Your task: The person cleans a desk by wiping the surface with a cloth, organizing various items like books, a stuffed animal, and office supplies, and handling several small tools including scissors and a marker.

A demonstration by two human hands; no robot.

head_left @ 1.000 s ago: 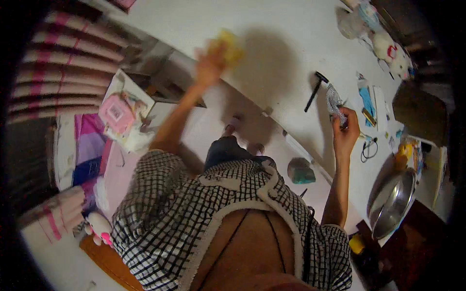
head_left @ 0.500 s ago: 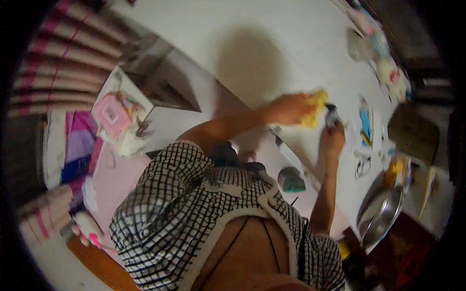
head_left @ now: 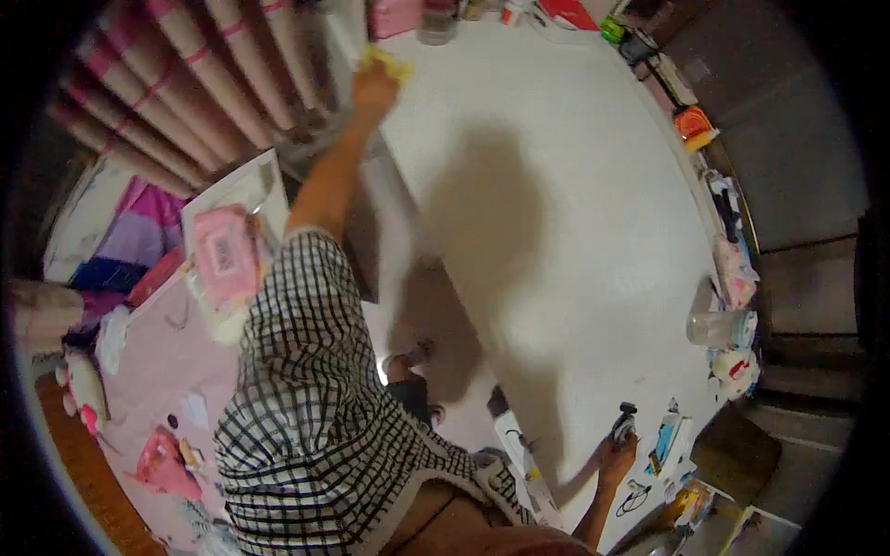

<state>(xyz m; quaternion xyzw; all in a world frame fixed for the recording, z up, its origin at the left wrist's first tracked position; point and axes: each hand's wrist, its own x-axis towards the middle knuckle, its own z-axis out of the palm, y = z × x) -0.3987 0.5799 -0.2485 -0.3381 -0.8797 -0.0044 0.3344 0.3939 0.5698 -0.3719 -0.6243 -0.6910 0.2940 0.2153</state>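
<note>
My left hand [head_left: 375,91] reaches to the far left end of a white tabletop [head_left: 593,213]. Its fingers are closed on a yellow cloth [head_left: 397,69], pressed down near the table's edge. Low on the right, my right hand [head_left: 618,454] grips a small spray bottle [head_left: 624,428] with a black head, held at the tabletop. Beside that hand lie a light blue item [head_left: 665,437] and a dark looped cord or pair of glasses [head_left: 634,499], which I cannot make out well.
A clear jar [head_left: 714,328] and a soft toy [head_left: 735,367] stand along the right edge. More jars and a pink box [head_left: 396,17] line the far edge. A pink wipes pack [head_left: 225,255] sits on a side surface at left, near striped curtains [head_left: 222,65].
My left hand has swept the yellow cloth away from beside the bottle to the table's far left end. The view has shifted; my right hand still holds the spray bottle.
</note>
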